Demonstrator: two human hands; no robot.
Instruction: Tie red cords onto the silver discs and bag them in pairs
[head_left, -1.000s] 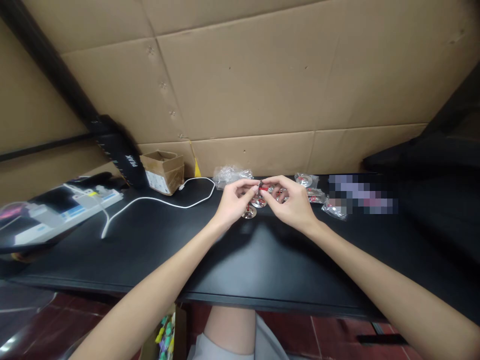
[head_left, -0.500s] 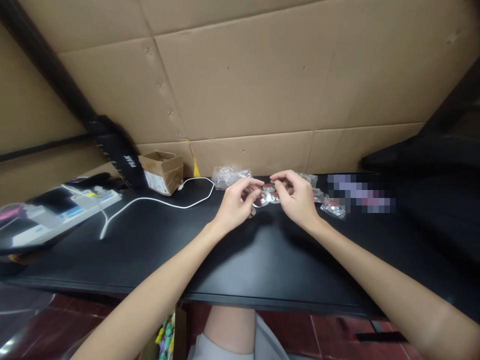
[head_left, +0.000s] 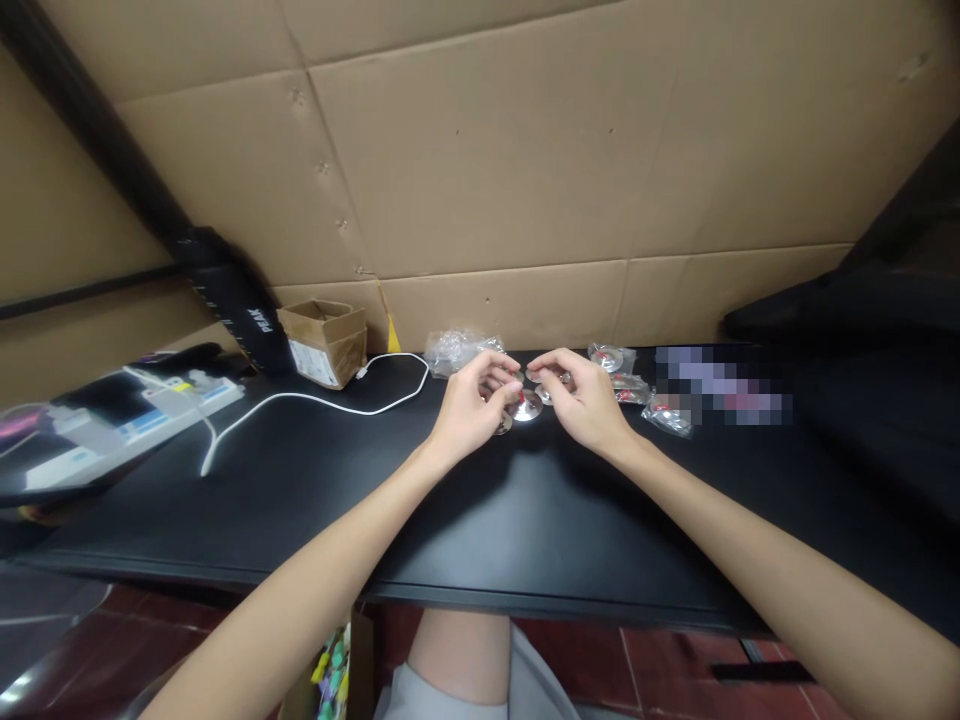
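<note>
My left hand (head_left: pixel 469 408) and my right hand (head_left: pixel 582 401) meet over the back of a black table (head_left: pixel 480 520). Both are curled in a pinch around small shiny round metal pieces with red parts (head_left: pixel 526 404) lying between them. The left fingers close on one of these pieces. What the right fingertips pinch is too small to name. Several similar pieces in clear plastic bags (head_left: pixel 631 386) lie just right of my right hand.
A crumpled clear bag (head_left: pixel 454 349) lies behind my left hand. A white cable (head_left: pixel 315 403) runs left to a power strip (head_left: pixel 161 406). A small open cardboard box (head_left: pixel 324 342) stands at the back left. Cardboard sheets (head_left: pixel 525 160) form the back wall.
Both hands have lowered slightly toward the table and the small metal piece has come down with them. The arms have stayed in nearly the same place.
</note>
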